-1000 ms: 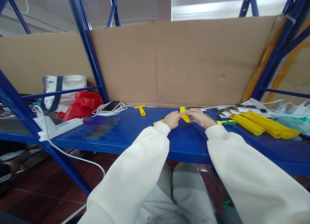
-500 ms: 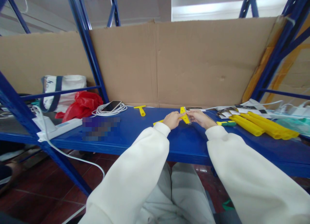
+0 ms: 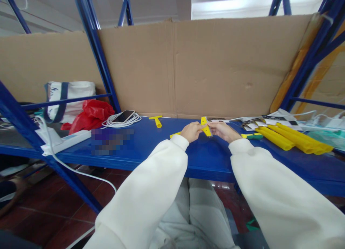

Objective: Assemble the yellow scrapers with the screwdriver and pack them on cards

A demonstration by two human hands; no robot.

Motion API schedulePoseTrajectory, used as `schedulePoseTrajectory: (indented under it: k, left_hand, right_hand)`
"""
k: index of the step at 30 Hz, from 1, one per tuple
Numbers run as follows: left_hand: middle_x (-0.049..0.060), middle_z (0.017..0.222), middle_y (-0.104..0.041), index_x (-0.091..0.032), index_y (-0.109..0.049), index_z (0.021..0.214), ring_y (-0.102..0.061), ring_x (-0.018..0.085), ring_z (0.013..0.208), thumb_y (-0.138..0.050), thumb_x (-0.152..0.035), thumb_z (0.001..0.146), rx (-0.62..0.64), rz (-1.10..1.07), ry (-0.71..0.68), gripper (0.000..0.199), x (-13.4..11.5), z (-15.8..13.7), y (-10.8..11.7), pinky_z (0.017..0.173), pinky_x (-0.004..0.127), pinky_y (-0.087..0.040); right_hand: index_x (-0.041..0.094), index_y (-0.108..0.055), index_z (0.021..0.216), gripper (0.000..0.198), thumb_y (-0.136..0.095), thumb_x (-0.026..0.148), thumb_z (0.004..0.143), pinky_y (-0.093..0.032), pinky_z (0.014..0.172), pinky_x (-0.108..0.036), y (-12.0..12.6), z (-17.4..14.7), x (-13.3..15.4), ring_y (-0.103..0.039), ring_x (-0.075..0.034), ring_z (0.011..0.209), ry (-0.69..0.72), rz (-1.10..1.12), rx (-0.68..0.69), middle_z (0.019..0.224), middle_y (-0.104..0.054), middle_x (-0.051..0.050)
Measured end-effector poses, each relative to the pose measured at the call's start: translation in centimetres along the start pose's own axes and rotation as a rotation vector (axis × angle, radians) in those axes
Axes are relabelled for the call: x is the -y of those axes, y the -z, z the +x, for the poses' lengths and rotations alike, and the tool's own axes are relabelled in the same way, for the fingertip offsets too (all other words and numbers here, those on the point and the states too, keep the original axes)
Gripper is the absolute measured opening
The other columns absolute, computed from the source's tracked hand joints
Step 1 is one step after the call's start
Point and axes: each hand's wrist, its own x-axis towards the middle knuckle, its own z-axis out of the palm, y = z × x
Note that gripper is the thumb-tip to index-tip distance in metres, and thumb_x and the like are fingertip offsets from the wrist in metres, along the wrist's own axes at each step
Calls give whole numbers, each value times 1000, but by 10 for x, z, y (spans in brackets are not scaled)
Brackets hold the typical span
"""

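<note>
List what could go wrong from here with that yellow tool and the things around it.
The fingers of the left hand and right hand meet at the yellow tool; one might slip along its edge, whose sharpness cannot be told.
The yellow tubes lie near the right sleeve, which could knock them.
The white cord hangs below the table's front edge and might get snagged.

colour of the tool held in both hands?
The held tool is yellow; best seen in the head view.
</note>
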Motion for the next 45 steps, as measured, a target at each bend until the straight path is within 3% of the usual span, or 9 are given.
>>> schedulePoseTrajectory:
  k: [6,24,30,45]
  left_hand:
    - [7,106,-65,-28,-58,139,-62,19,101,-47,-17,95,2,7,-15,47,-2,0,1,92,30,-49]
    - [7,105,-66,-28,-66,130,-63,19,103,-50,-16,94,2,-9,-57,41,-7,0,-4,94,31,-49]
    - [6,107,-68,-29,-68,127,-64,19,103,-51,-17,94,-15,-29,-56,39,-6,0,-4,93,30,-50]
    - [7,109,-68,-27,-67,129,-64,20,107,-51,-15,94,-15,-4,-69,40,-6,2,-4,95,32,-50]
  right_hand:
    - [16,-70,87,19,-52,13,93,-52,64,-24,0,3,-1,-65,-14,61,-19,27,7,74,-74,-5]
    - [18,-61,69,22,-57,6,87,-45,52,-21,-4,-1,3,-56,-11,50,72,26,-157,60,-65,-1]
    - [19,-60,68,16,-67,12,81,-44,52,-21,1,3,-1,-55,-10,51,140,1,-154,61,-64,0]
    - [18,-63,73,11,-65,12,81,-45,55,-22,4,6,-2,-57,-10,54,114,30,-164,67,-68,-2]
